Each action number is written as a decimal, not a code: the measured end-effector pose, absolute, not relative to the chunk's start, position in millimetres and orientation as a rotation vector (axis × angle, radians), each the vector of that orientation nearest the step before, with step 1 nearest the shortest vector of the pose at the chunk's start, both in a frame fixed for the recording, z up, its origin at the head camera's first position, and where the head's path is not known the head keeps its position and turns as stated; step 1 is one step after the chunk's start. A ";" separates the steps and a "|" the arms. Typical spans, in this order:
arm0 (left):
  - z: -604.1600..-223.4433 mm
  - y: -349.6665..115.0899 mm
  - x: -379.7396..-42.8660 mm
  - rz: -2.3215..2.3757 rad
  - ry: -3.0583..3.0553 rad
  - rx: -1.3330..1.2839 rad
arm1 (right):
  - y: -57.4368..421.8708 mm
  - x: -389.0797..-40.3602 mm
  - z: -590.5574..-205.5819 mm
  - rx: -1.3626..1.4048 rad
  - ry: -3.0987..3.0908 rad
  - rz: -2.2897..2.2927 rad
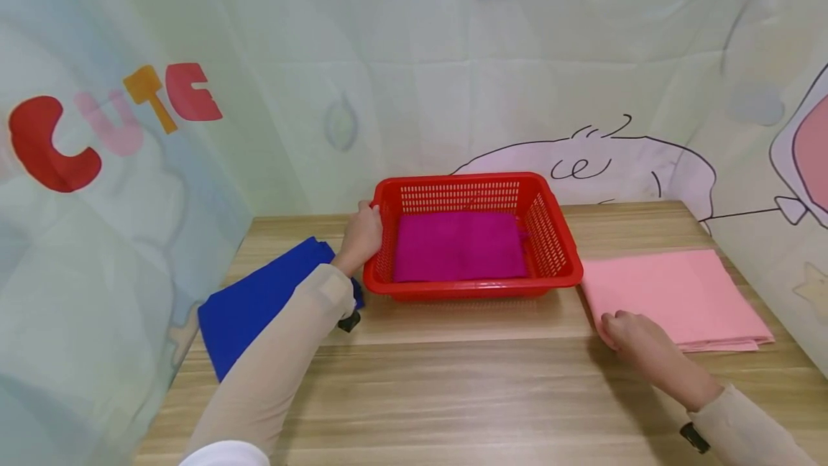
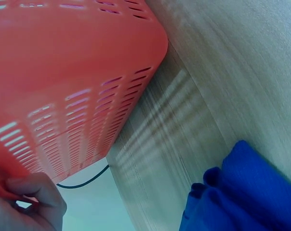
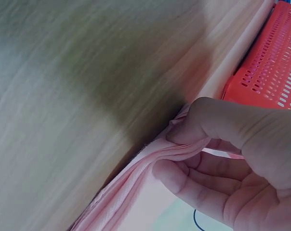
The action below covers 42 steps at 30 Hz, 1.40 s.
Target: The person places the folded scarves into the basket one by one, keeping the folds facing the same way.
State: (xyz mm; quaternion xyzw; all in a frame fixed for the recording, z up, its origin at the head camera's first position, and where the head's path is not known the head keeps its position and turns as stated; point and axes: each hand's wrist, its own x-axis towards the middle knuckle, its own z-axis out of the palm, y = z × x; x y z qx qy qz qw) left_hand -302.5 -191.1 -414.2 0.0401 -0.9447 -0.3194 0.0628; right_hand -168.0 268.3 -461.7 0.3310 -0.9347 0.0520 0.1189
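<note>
A red plastic basket (image 1: 472,286) stands on the table with a folded magenta cloth (image 1: 459,247) lying flat inside. My left hand (image 1: 362,236) grips the basket's left rim; in the left wrist view its thumb and fingers (image 2: 37,192) curl over that edge. To the right lies a folded pink cloth (image 1: 686,293). Its near left corner is pinched by my right hand (image 1: 640,347), and the right wrist view shows the layered edge (image 3: 150,161) between thumb and fingers, slightly raised. A folded blue cloth (image 1: 265,300) lies left of the basket, partly hidden by my left arm.
The wood-grain table (image 1: 453,394) is bordered by a printed fabric backdrop (image 1: 401,92) behind and at both sides. The basket stands near the table's back edge. The pink cloth lies close beside the basket's right end.
</note>
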 end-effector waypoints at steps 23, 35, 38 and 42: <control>-413.1 -191.0 -303.3 -0.984 -2.848 0.114 | 269.3 -155.6 -463.5 0.981 -2.691 0.121; -414.2 -191.9 -303.0 -0.992 -2.853 0.129 | 268.9 -149.1 -465.8 0.986 -2.662 0.077; -414.5 -192.1 -303.5 -0.991 -2.852 0.125 | 269.7 -147.2 -465.8 0.984 -2.663 0.094; -414.1 -191.8 -303.4 -0.996 -2.853 0.130 | 270.9 -144.5 -465.2 0.987 -2.674 0.127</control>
